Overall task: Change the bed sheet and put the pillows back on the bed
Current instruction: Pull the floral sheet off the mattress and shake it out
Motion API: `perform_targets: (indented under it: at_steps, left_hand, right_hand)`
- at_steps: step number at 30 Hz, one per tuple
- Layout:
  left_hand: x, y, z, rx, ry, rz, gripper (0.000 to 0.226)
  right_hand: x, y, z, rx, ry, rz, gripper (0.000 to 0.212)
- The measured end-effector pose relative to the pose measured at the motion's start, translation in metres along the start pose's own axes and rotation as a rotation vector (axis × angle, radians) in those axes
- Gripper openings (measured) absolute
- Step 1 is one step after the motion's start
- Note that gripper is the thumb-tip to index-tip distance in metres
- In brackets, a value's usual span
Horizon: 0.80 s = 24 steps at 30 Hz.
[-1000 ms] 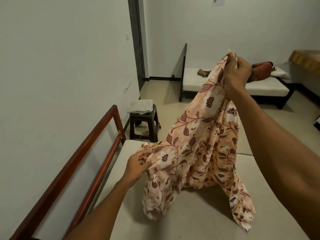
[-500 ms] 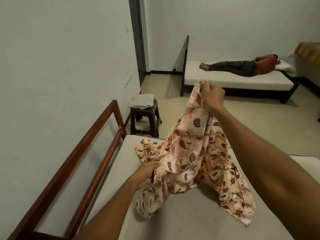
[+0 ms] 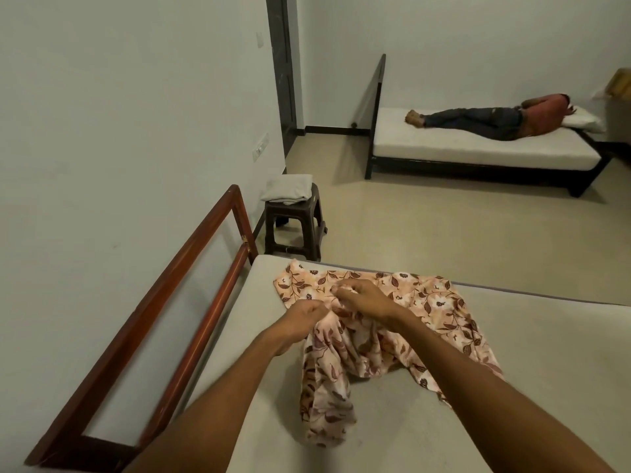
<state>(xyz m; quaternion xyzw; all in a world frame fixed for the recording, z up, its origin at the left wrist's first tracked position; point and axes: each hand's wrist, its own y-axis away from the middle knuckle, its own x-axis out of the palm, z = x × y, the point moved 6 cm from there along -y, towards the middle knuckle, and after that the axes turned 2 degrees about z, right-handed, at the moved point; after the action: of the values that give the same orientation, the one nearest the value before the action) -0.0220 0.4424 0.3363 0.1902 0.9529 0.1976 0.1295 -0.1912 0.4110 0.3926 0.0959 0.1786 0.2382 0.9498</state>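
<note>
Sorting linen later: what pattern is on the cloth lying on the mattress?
The cloth is peach with cream flowers and maroon leafy vines, seen best in the head view.

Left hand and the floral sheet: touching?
Touching. Head view shows the left hand pinching a bunched fold of the floral sheet on the mattress.

I see two arms on my feed, one from the lower left of the frame and one from the lower right, each bare along the whole forearm to the wrist. The left hand (image 3: 302, 319) and right hand (image 3: 367, 298), near mid-frame, are bare too, their fingertips slightly blurred.
</note>
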Motion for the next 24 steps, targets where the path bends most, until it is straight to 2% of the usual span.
perform_targets:
  at_steps: [5, 8, 12, 16, 17, 20, 22, 24]
  left_hand:
    - [0.002, 0.020, -0.025, 0.009, -0.030, 0.029, 0.048]
    - [0.000, 0.026, -0.031, 0.003, -0.026, 0.032, 0.046]
    - [-0.003, 0.028, -0.031, 0.014, -0.060, 0.055, 0.050]
    - [-0.011, 0.024, -0.027, 0.073, -0.065, -0.006, 0.078]
    - [-0.011, 0.023, -0.028, 0.088, -0.066, -0.023, 0.073]
    - [-0.013, 0.024, -0.034, 0.126, -0.039, -0.095, 0.030]
    - [-0.014, 0.024, -0.037, 0.155, -0.032, -0.124, 0.026]
    - [-0.017, 0.022, -0.031, 0.156, -0.046, -0.140, 0.033]
  right_hand:
    - [0.013, 0.005, -0.003, 0.065, -0.016, 0.199, 0.029]
    - [0.013, 0.007, -0.004, 0.133, -0.011, 0.242, 0.031]
    - [0.007, 0.000, 0.001, 0.093, 0.130, 0.205, 0.025]
    - [-0.002, -0.001, 0.019, 0.067, 0.237, 0.153, 0.045]
    - [-0.004, -0.001, 0.027, 0.047, 0.240, 0.135, 0.047]
    - [-0.011, -0.004, 0.049, 0.006, 0.224, 0.093, 0.042]
    - [-0.017, -0.005, 0.067, -0.032, 0.219, 0.080, 0.038]
    - [-0.025, -0.003, 0.083, -0.050, 0.218, 0.052, 0.031]
